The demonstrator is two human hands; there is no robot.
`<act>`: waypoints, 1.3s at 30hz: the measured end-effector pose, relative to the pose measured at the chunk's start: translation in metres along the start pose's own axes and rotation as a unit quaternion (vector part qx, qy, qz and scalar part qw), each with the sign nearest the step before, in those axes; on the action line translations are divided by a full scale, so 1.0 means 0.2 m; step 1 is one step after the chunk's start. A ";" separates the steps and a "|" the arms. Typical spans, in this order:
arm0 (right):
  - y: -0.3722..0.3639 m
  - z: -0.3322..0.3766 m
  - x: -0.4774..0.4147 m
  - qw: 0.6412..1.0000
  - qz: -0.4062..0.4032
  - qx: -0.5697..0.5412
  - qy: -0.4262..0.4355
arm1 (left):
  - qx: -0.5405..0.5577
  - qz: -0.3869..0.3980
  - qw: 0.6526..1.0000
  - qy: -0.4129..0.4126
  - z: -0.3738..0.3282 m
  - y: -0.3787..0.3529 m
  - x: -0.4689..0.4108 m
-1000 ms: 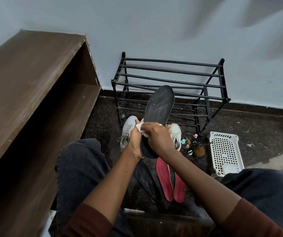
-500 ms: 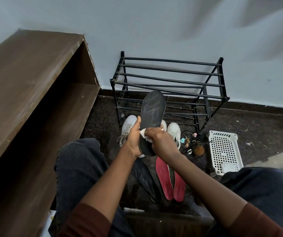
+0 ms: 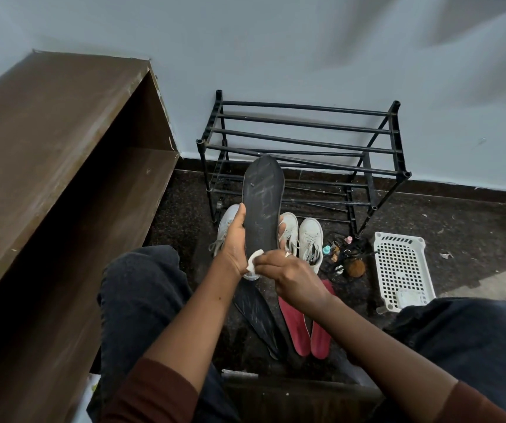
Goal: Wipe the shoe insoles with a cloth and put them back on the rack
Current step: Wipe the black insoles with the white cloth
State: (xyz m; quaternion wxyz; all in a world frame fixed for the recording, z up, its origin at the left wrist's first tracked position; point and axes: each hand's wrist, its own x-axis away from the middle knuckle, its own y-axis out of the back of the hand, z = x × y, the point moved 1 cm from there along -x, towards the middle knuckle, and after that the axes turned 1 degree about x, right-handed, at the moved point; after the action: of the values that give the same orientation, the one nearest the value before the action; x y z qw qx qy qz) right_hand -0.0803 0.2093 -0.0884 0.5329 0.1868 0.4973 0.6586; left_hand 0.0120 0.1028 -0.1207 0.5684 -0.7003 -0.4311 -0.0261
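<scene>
My left hand [image 3: 235, 242] grips a black insole [image 3: 262, 206] by its lower part and holds it upright in front of the black shoe rack [image 3: 303, 148]. My right hand [image 3: 291, 276] pinches a small white cloth [image 3: 253, 261] against the insole's heel end. On the floor below lie a second black insole [image 3: 256, 315] and two red insoles [image 3: 303, 325]. The rack's bars carry nothing.
White sneakers [image 3: 308, 239] stand on the dark floor before the rack. A white perforated basket [image 3: 401, 267] lies at the right, with small trinkets [image 3: 341, 254] beside it. A brown wooden shelf unit [image 3: 62, 178] fills the left. My knees flank the insoles.
The insole has turned more upright and toward the left. My right hand with the cloth has slid down from the insole's middle to its heel end.
</scene>
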 end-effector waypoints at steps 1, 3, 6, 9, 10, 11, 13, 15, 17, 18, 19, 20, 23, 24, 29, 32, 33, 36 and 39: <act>0.02 -0.02 -0.01 1.000 0.005 0.013 -0.024 | 0.009 0.015 1.000 -0.002 0.01 -0.02 0.01; 0.03 -0.07 -0.06 0.991 0.008 0.048 -0.125 | 0.019 0.031 0.999 -0.008 0.02 -0.04 0.03; 0.03 -0.02 -0.11 0.974 -0.023 0.071 -0.215 | 0.022 0.030 0.999 -0.016 0.03 -0.06 0.01; -0.01 0.06 -0.10 0.966 -0.058 0.053 -0.248 | 0.024 0.019 0.998 -0.047 0.02 -0.10 0.01; -0.03 0.08 -0.10 0.964 -0.064 0.037 -0.256 | 0.025 0.013 0.998 -0.062 0.02 -0.09 0.01; -0.04 0.09 -0.09 0.962 -0.074 0.018 -0.264 | 0.028 0.003 0.997 -0.074 0.01 -0.09 0.01; -0.06 0.11 -0.08 0.956 -0.094 -0.019 -0.278 | 0.050 -0.008 0.994 -0.094 0.00 -0.07 0.02; -0.06 0.13 -0.07 0.952 -0.112 -0.034 -0.283 | 0.074 -0.011 0.992 -0.103 0.00 -0.05 0.01; -0.05 0.14 -0.07 0.950 -0.108 -0.033 -0.291 | 0.092 -0.009 0.989 -0.115 0.01 -0.04 0.00; -0.05 0.13 -0.08 0.949 -0.104 -0.030 -0.297 | 0.093 -0.009 0.988 -0.121 0.01 -0.04 0.00; -0.04 0.11 -0.09 0.947 -0.101 -0.025 -0.305 | 0.092 -0.006 0.988 -0.126 0.01 -0.04 0.01; -0.02 0.09 -0.10 0.945 -0.101 -0.019 -0.312 | 0.091 -0.001 0.988 -0.126 0.01 -0.04 0.01; 0.01 0.02 -0.15 0.938 -0.122 -0.008 -0.323 | 0.102 0.018 0.986 -0.128 0.03 -0.04 0.02; 0.03 0.00 -0.17 0.937 -0.129 -0.015 -0.324 | 0.102 0.021 0.986 -0.130 0.02 -0.04 0.02; 0.03 -0.01 -0.17 0.942 -0.132 -0.038 -0.305 | 0.074 0.015 0.987 -0.141 0.01 -0.02 0.02; 0.01 0.02 -0.13 0.942 -0.117 -0.046 -0.312 | 0.057 0.002 0.988 -0.142 0.01 -0.03 0.01; 0.00 0.04 -0.11 0.941 -0.110 -0.050 -0.315 | 0.053 -0.004 0.988 -0.143 0.01 -0.03 0.01; -0.01 0.08 -0.07 0.943 -0.090 -0.053 -0.316 | 0.065 -0.015 0.986 -0.151 0.02 -0.01 0.00; -0.01 0.10 -0.05 0.945 -0.076 -0.055 -0.315 | 0.062 -0.024 0.984 -0.163 0.02 0.00 0.00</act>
State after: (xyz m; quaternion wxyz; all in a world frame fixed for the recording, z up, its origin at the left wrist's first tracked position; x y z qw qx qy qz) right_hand -0.0594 0.2086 -0.0790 0.7200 0.3166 0.2799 0.5505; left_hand 0.0100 0.1059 -0.1215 0.5319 -0.6483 -0.5351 0.1018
